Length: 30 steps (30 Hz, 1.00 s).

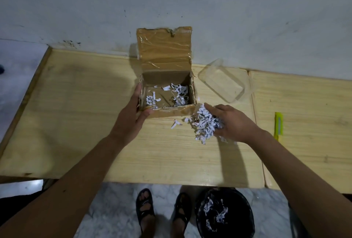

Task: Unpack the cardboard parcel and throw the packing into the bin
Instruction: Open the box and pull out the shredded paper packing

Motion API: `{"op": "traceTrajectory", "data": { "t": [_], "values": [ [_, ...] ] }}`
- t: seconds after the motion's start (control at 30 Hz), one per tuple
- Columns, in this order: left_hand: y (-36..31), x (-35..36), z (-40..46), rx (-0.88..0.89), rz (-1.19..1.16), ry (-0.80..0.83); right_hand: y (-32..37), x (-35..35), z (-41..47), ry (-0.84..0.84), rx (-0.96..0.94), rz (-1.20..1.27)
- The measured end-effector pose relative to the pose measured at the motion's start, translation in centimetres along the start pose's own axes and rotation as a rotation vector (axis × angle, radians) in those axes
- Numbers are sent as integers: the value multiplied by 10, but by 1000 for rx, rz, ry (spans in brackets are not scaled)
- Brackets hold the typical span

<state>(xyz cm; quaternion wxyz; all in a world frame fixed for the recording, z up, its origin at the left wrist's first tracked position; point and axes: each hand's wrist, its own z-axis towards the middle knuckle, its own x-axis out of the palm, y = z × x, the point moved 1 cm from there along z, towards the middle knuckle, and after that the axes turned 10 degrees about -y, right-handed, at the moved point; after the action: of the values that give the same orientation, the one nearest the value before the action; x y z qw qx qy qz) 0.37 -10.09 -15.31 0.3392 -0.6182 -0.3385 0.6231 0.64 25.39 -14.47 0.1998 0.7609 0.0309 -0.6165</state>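
The cardboard parcel [172, 111] stands open on the table, its taped lid leaning back against the wall. A few white paper shreds [179, 93] lie on its floor. My left hand [134, 114] grips the box's near left corner. My right hand [231, 121] holds a clump of shredded paper [204, 123] just right of the box's near right corner, low over the table. One loose strip [176, 123] lies on the wood in front of the box. The black bin [236, 226] sits on the floor below the table edge, with shreds inside.
A clear plastic container [222, 81] lies tilted on the table right of the box. A yellow utility knife [278, 125] rests further right. A seam [256, 123] splits the tabletop. My sandalled feet [163, 211] stand left of the bin. The wall rises right behind the box.
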Motion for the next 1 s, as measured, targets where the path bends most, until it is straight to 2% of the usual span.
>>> {"op": "traceTrajectory", "data": {
  "t": [0.2,0.5,0.67,0.87,1.0],
  "values": [
    [-2,-1,-1,-4,-9,2,1,-12,-6,-16,47,120],
    [-1,-2,1,-19,-14,2,15,-22,0,-336,88,202],
    [2,0,1,-34,-13,-2,21,-29,3,-364,229,345],
    [5,2,2,-35,-4,4,20,-29,0,-412,106,235],
    [4,1,2,11,4,9,24,-34,1,-511,72,181]
  ]
}}
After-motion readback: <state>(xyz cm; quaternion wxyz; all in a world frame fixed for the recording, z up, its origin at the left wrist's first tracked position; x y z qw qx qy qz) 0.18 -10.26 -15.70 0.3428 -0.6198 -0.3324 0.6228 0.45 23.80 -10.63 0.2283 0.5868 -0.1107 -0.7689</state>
